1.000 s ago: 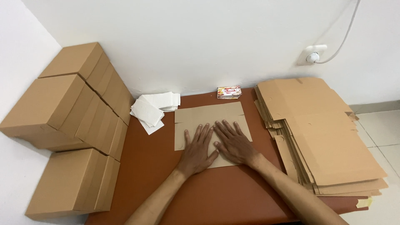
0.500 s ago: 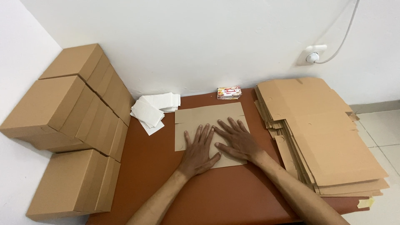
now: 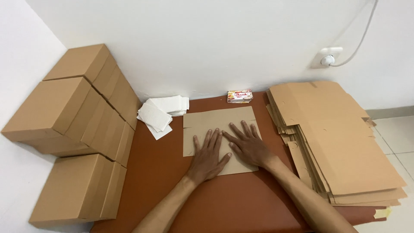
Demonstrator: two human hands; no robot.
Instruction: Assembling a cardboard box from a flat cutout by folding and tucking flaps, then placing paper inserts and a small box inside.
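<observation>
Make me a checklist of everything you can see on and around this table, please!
Surface: reddish-brown table.
Job's things: flat cardboard sheet, pressed under both palms.
Clutter: white paper pile; small printed pack by the wall.
Grippers: left hand and right hand flat, fingers spread, side by side.
Cables: white cord running up from a wall socket.
Surroundings: stack of flat cardboard on the right; closed boxes stacked on the left.

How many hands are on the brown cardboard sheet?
2: the left hand lies flat on the cardboard sheet, and the right hand lies flat just beside it, fingers spread. None looks hidden.
</observation>
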